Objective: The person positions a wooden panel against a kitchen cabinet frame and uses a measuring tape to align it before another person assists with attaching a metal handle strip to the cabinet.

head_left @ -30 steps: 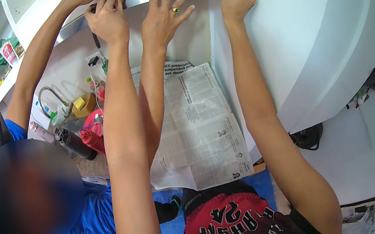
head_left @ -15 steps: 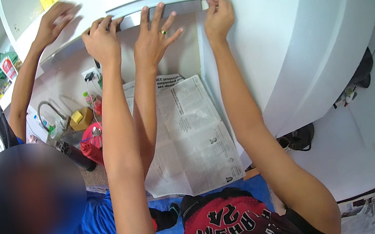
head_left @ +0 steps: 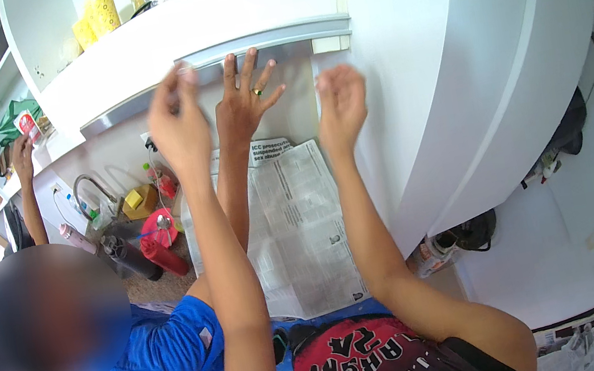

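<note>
My left hand (head_left: 180, 118) is raised just below the long grey trim strip (head_left: 266, 37) on the cabinet's lower edge. Its fingers are bent and smeared by motion; whether they pinch anything is unclear. My right hand (head_left: 343, 104) hangs in the air below the strip's right end, apart from it, fingers loosely curled and no object visible. Between my hands, a co-worker's ringed hand (head_left: 242, 109) spreads its fingers against the shiny metal strip (head_left: 205, 74) under the trim. A small white block (head_left: 331, 44) shows at the right end.
The co-worker in a blue shirt (head_left: 175, 345) stands at my left, other hand (head_left: 22, 159) raised near the shelves. Newspaper (head_left: 297, 232) covers the counter below. Bottles (head_left: 130, 257), a red bowl (head_left: 158, 227) and a faucet (head_left: 92, 188) are left. A white cabinet side (head_left: 414, 89) bounds the right.
My right hand has come off the strip's right end and dropped lower. My left hand has moved slightly down. The co-worker's far hand has moved left and down toward the shelves; the ringed hand stays.
</note>
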The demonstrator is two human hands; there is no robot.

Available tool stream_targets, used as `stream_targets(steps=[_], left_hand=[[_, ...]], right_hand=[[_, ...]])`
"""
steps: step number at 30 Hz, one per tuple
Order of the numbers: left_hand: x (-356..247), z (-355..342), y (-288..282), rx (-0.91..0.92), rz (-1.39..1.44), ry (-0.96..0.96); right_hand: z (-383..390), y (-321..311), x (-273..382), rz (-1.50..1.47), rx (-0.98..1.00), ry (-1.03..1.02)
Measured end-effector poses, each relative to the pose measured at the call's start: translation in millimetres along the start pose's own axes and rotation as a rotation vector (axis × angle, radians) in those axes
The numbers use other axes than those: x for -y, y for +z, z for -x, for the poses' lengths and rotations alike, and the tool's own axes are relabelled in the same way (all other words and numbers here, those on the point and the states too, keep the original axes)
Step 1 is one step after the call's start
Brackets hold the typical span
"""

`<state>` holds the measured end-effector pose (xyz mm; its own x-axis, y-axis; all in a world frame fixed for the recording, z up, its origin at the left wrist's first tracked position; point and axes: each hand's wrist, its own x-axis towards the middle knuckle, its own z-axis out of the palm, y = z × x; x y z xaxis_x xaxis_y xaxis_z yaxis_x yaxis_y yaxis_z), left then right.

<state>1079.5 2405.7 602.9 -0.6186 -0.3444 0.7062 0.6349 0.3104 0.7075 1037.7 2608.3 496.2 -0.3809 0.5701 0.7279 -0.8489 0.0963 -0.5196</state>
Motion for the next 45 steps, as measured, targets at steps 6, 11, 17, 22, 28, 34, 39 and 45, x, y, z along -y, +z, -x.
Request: stream_targets(steps=[6,11,17,22,28,34,39,45], left_hand=[[25.1,170.4,1.3,0.594,0.315,-0.452],[71.0,260.5,-17.0,0.711,0.364,-0.855],[56.1,245.1,-6.2,1.016,-0.060,-0.527],[64.7,202.7,13.2,1.206,0.077,-0.483],[-0.4,107.0,42.5,0.974,0.244,-0.354],[-68.5,-33.6,79.8,0.564,0.069,0.022],[-69.3,-107.8,125.5,0.651,-0.106,0.290],[-62.4,-133.3,129.7,0.759,-0.085,0.512]], right_hand=[[118.9,-78.9,85.0,0.245,0.879,-0.094],[184.7,-150.4,85.0,0.228,1.045,0.466],[213.9,-188.9,81.6,0.349,0.693,0.533],[183.4,-165.0,94.8,0.248,0.627,0.533],[160.1,-172.5,87.0,0.240,0.495,0.587],[219.6,-190.4,45.5,0.233,0.475,0.558],[228.7,-163.9,5.2,0.252,0.287,0.506],[202.1,-132.9,-16.9,0.162,0.161,0.561]])
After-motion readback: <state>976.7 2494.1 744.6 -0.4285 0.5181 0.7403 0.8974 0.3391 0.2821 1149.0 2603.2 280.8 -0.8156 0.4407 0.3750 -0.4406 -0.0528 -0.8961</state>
